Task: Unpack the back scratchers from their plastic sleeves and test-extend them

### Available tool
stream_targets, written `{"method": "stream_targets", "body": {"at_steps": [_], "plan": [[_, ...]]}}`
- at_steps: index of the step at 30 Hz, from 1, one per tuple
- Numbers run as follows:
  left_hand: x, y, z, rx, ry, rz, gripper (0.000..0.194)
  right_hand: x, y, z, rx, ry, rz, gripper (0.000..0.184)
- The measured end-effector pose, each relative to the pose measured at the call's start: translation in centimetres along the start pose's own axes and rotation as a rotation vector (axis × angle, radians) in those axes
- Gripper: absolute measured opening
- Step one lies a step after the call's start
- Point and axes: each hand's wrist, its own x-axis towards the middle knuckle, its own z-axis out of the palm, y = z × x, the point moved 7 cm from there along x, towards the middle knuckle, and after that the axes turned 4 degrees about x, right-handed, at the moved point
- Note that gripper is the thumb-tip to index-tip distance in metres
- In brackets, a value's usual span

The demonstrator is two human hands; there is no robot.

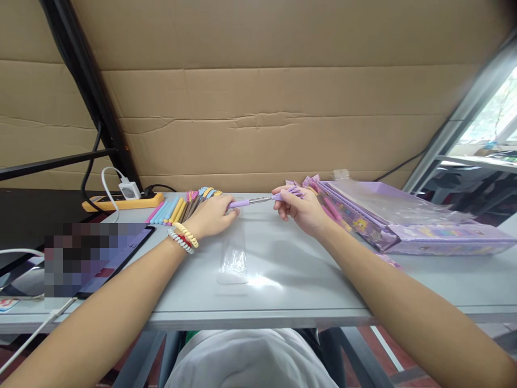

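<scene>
A thin stick (260, 200) with a silver, telescoping-looking rod and purple ends spans the gap between my hands. My left hand (214, 214) is closed on its purple handle. Closed round the other end, my right hand (301, 207) has a purple piece partly showing between thumb and fingers; its exact shape is hidden. Beside my left hand lies a row of similar sticks (172, 210) with pink, blue and yellow handles and colourful tops, partly covered by that hand. A clear plastic sleeve (233, 264) lies flat on the table below the left hand.
On the right sits a purple decorated box (388, 240) with clear plastic on top, and pink-purple packages (333, 210) beside it. A tablet (133, 253), a yellow power strip (121, 202) and white cables occupy the left. Cardboard (258, 124) backs the grey table (291, 285).
</scene>
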Motion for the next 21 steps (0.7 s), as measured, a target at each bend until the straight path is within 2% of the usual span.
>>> {"method": "stream_targets", "body": {"at_steps": [2, 5, 12, 17, 21], "plan": [[-0.1, 0.0, -0.2, 0.001, 0.006, -0.02, 0.025, 0.1, -0.1, -0.1, -0.043, 0.011, -0.011, 0.044], [-0.2, 0.4, 0.1, 0.012, -0.009, -0.004, 0.032, -0.1, 0.1, 0.3, -0.165, -0.04, -0.015, 0.042], [-0.6, 3.2, 0.7, -0.01, 0.014, 0.186, 0.024, -1.0, 1.3, 2.3, -0.5, -0.233, 0.034, 0.045], [-0.8, 3.6, 0.3, -0.045, 0.038, 0.194, 0.03, -1.0, 1.1, 2.3, -0.471, -0.239, 0.027, 0.048], [-0.8, 3.8, 0.0, -0.053, 0.065, 0.199, 0.03, -1.3, 0.2, 2.6, -0.393, -0.233, 0.031, 0.043]]}}
